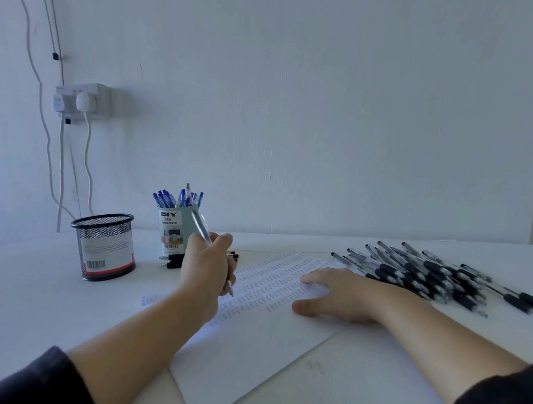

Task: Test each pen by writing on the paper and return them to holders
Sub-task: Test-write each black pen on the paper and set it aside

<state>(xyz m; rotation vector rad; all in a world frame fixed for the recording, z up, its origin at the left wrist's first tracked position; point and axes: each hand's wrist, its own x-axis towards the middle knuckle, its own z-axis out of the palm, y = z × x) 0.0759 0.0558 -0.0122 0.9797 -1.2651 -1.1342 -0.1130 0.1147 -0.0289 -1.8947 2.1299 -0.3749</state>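
Observation:
My left hand (208, 268) grips a clear pen (200, 229) in a writing hold, its tip down on the white paper (244, 356), which carries many rows of small written marks. My right hand (334, 294) lies flat on the paper with fingers spread, pressing it to the table. A pale blue holder (174, 230) labelled desk organizer stands behind my left hand, filled with several blue-capped pens. A black mesh holder (104, 246) stands left of it. A heap of black-grip pens (430, 276) lies on the table to the right.
A few pens (174, 263) lie on the table at the foot of the pale blue holder. A wall socket (79, 100) with plugs and hanging cables sits at the back left. The white table (21, 302) ends at the wall behind.

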